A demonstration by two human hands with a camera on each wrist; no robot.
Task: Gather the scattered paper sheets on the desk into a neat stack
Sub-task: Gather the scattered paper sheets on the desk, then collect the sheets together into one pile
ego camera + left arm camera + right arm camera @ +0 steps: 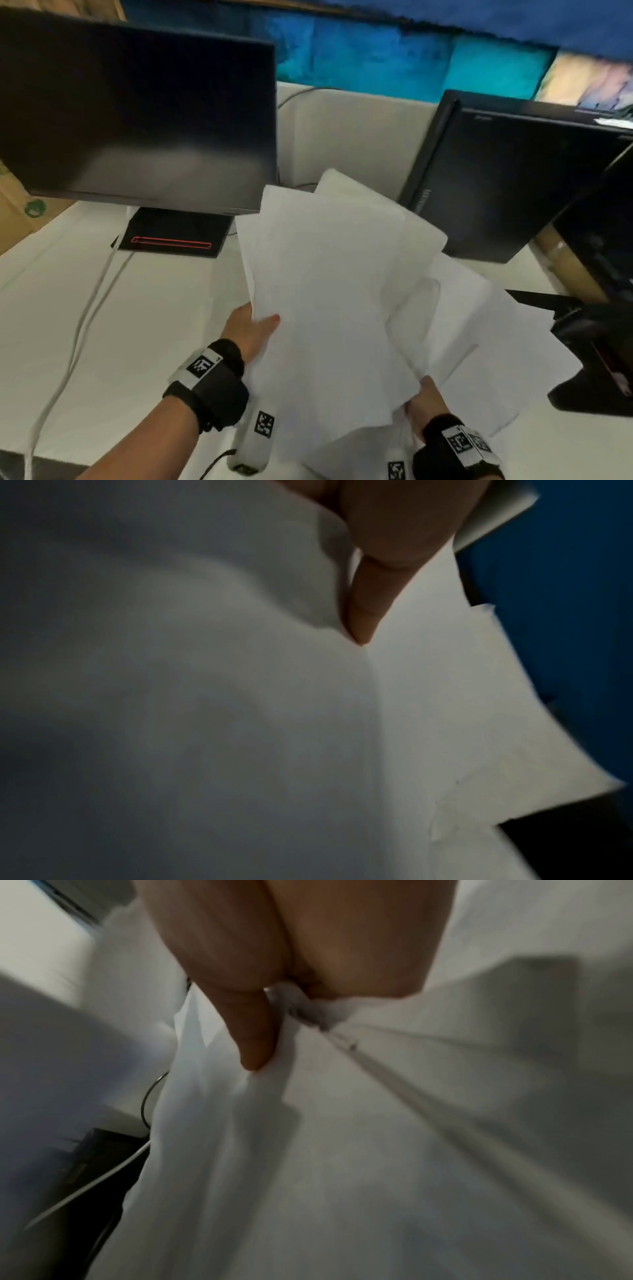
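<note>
Both my hands on the fanned paper sheets, lifted over the desk.

My left hand [251, 329] grips the left edge of the sheets [329, 284], thumb on top, and my right hand [426, 399] pinches their near corner, fingers bunching the paper. The sheets are splayed at different angles between the two monitors, with more lying loose on the desk [113, 325] under my right hand. I judge gathering is mostly done; next I should take in those strays, then tap the edges square and lay the stack flat.
</note>
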